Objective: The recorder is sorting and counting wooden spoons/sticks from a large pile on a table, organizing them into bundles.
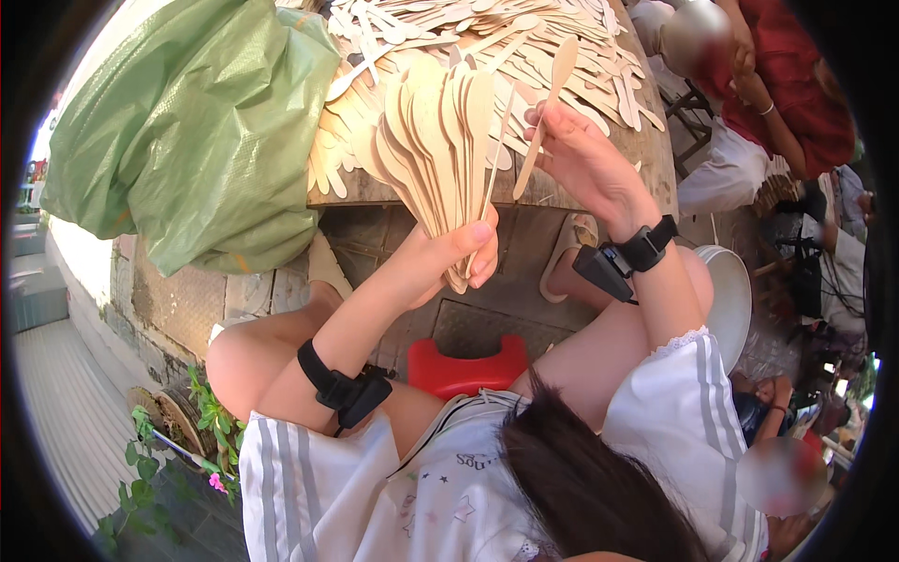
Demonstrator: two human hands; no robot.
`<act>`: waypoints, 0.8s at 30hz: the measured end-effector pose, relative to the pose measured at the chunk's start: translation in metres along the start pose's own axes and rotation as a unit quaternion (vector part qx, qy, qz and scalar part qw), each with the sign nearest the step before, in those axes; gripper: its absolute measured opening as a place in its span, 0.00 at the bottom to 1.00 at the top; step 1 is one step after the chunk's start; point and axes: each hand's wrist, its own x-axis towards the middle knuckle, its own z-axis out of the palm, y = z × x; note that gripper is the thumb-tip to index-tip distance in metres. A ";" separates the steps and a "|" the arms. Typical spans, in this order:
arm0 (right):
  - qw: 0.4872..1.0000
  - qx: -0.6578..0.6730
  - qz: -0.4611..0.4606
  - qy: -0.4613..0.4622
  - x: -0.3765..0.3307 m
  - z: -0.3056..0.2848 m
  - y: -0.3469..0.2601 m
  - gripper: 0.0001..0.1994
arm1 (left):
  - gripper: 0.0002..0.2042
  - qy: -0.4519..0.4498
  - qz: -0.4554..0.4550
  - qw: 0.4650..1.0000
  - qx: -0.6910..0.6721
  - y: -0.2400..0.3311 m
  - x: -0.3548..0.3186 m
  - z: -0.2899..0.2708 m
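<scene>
My left hand (465, 251) is closed round the narrow handle ends of a thick fanned bundle of wooden spoons (433, 140). The wide ends of the bundle point up and away from me, above the near edge of the table. To its right, my right hand (590, 155) pinches a single wooden spoon (547, 117) between thumb and fingers. That spoon is tilted, with its wide end up, and is apart from the bundle. Beyond both hands, a loose heap of wooden spoons and similar flat sticks (599, 70) covers the wooden table (655, 155).
A large green woven sack (187, 131) stands at the left of the table. A red plastic stool (468, 365) shows between my knees, and a white basin (729, 304) is by my right knee. Other people sit along the right side. A leafy plant (211, 421) grows at lower left.
</scene>
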 end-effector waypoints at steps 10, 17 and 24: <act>0.973 0.197 0.048 -0.110 -0.011 0.057 0.030 0.17 | 0.09 0.115 -0.026 0.977 0.176 -0.011 0.010 -0.010; 0.995 -0.020 -0.080 -0.063 -0.016 0.080 0.022 0.30 | 0.07 0.164 0.002 0.977 0.138 -0.022 0.020 -0.002; 0.984 -0.118 -0.086 -0.098 -0.008 0.085 0.020 0.46 | 0.05 0.189 0.063 0.959 0.202 -0.019 0.022 -0.003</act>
